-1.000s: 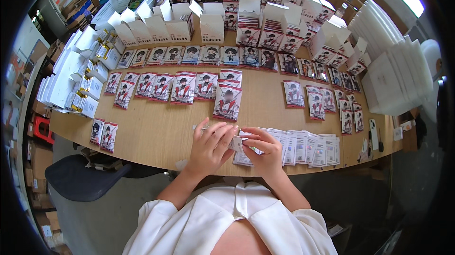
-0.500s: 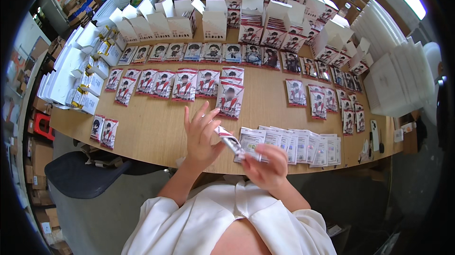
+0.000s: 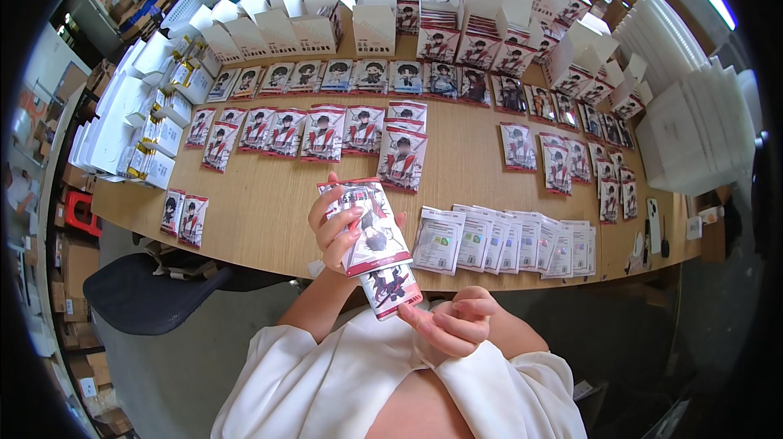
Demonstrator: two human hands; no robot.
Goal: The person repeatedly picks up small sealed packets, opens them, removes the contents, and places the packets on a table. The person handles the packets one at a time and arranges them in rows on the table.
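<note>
My left hand [image 3: 333, 227] grips a red-and-white card packet [image 3: 379, 237] printed with an upside-down figure, held over the table's front edge. From beneath its lower end sticks out a second packet [image 3: 390, 288] with a dark drawing. At that packet's bottom corner are the fingertips of my right hand [image 3: 455, 323], its other fingers curled; the grip there is partly hidden. Beyond my left hand lies a short stack of similar packets [image 3: 401, 163]. To the right of my hands, white packets lie back side up in an overlapping row [image 3: 440, 242].
More packets [image 3: 375, 76] line the wooden table [image 3: 457, 162] in rows. Open white boxes [image 3: 373, 30] stand behind them, with white trays [image 3: 114, 129] at left and clear plastic bins [image 3: 693, 137] at right. A phone [image 3: 653, 225] lies near the right edge. A dark chair [image 3: 155, 296] stands at front left.
The packet in my hands has turned from edge-on to face up, and a second one shows below it. My left fingers have closed round it; my right hand has moved down toward me.
</note>
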